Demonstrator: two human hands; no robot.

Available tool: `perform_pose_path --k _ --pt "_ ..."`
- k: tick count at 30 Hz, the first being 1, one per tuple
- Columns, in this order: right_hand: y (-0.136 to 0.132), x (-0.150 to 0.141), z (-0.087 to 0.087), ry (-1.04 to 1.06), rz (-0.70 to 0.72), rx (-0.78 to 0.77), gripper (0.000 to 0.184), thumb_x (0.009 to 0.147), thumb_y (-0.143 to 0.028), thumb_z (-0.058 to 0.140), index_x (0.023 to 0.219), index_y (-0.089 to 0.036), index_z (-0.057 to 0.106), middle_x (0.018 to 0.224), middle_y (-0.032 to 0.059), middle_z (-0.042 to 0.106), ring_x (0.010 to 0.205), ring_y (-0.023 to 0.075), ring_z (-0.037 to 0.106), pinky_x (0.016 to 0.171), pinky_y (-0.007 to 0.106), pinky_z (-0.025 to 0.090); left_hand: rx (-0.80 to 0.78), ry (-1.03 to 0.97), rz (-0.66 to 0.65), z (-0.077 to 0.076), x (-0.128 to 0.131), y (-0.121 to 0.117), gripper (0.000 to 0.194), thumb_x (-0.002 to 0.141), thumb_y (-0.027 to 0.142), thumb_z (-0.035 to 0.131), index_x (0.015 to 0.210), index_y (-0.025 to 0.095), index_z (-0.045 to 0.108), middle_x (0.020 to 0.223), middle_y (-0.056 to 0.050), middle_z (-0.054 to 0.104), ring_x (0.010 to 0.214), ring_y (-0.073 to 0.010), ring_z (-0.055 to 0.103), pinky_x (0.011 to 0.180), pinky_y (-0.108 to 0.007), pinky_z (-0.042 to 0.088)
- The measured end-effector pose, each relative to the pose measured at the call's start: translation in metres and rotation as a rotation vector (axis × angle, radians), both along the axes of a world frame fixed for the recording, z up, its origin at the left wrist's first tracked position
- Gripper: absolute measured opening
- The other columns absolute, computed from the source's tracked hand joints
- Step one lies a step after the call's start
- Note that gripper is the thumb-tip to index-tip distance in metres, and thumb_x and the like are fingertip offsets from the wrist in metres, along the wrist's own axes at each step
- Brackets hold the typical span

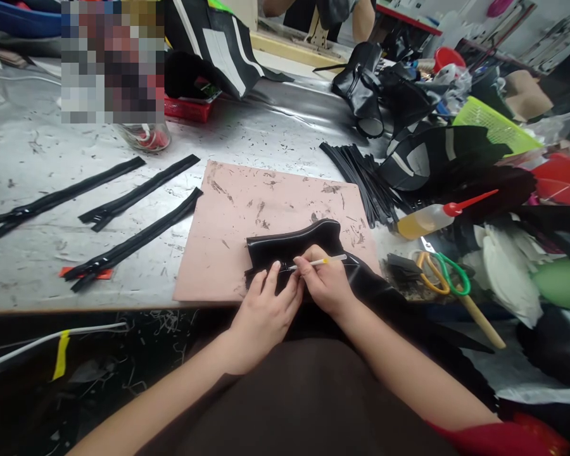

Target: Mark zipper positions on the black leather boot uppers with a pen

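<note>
On a pinkish board lies a glossy black leather piece, its right part running down over the table edge. My left hand holds it near its lower left end, fingers somewhat apart, with a small dark zipper part just beyond them. In my right hand a slim white pen with a yellow band is pinched. Its tip points left, at the leather beside my left fingertips. What lies under both hands is hidden.
Several black zippers lie at left. A bundle of black strips, a glue bottle with a red nozzle, and scissors are at right. Black boots stand behind. Another person's arm shows at the top.
</note>
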State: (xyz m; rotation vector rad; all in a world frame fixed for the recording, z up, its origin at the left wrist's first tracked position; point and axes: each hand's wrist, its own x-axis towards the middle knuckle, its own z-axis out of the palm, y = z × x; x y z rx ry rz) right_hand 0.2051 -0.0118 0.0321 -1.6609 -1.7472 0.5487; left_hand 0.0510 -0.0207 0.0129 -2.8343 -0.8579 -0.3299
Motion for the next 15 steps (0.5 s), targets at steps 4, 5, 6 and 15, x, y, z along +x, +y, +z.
perform_pose_path --k 4,5,6,15 --pt "-0.0002 0.0006 0.0004 0.009 0.009 -0.011 0.024 0.086 -0.033 0.042 0.065 -0.021 0.046 0.056 -0.0004 0.059 0.05 0.0121 0.055 0.052 0.022 0.041 -0.004 -0.002 -0.001 -0.0008 0.0 0.0001 0.039 0.084 0.019 0.037 0.119 0.016 0.054 0.125 -0.006 0.054 0.114 -0.0347 0.048 0.089 -0.044 0.038" --pt "-0.0004 0.0008 0.0005 0.009 0.008 -0.011 0.024 0.086 -0.033 0.042 0.065 -0.021 0.047 0.057 -0.0003 0.059 0.051 0.0121 0.055 0.052 0.022 0.041 -0.007 0.0 0.001 -0.001 -0.0001 0.0001 0.039 0.084 0.018 0.038 0.12 0.016 0.053 0.126 -0.006 0.054 0.115 -0.0346 0.047 0.089 -0.044 0.038" --pt "-0.0005 0.0009 0.0005 0.01 0.011 -0.013 0.024 0.086 -0.033 0.043 0.065 -0.021 0.047 0.057 -0.0003 0.059 0.05 0.0121 0.055 0.051 0.022 0.041 -0.01 0.004 0.003 -0.0011 -0.0001 0.0001 0.04 0.084 0.018 0.038 0.121 0.016 0.053 0.126 -0.007 0.053 0.115 -0.0344 0.047 0.089 -0.044 0.038" --pt "-0.0028 0.002 -0.0004 0.099 -0.127 0.045 0.023 0.086 -0.032 0.044 0.066 -0.021 0.046 0.056 -0.0014 0.059 0.05 0.0122 0.057 0.052 0.022 0.043 0.006 -0.002 -0.003 0.0018 -0.0006 0.0002 0.039 0.085 0.019 0.036 0.121 0.016 0.052 0.122 -0.005 0.057 0.113 -0.0347 0.048 0.087 -0.044 0.04"
